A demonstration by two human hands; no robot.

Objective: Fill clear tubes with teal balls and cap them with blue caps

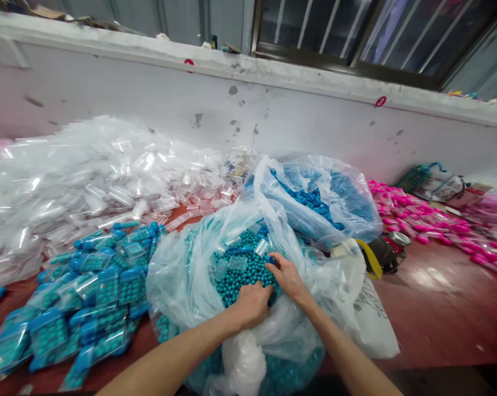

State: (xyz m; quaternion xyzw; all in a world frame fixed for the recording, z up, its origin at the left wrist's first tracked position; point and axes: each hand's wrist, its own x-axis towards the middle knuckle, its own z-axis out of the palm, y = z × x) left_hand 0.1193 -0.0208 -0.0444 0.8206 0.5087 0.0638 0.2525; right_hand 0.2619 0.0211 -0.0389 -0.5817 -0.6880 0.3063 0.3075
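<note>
A large clear plastic bag (182,275) stands open in front of me, full of teal beads (248,270) with a few small clear cases lying on them. Inside its mouth, my left hand (253,303) is curled down at the beads; its fingertips are hidden, and so is anything in them. My right hand (287,278) reaches in from the right with bent fingers beside a small blue piece at the bag's inner edge; I cannot make out whether it grips it. Left of the bag lies a pile of filled teal packs with blue caps (108,286).
Empty clear cases (87,176) are heaped at the back left. Behind the bead bag is a bag of blue pieces (314,198). Pink packs (430,220), a jar with a metal lid (398,240) and a yellow band (370,258) lie to the right. A white wall (314,121) bounds the table.
</note>
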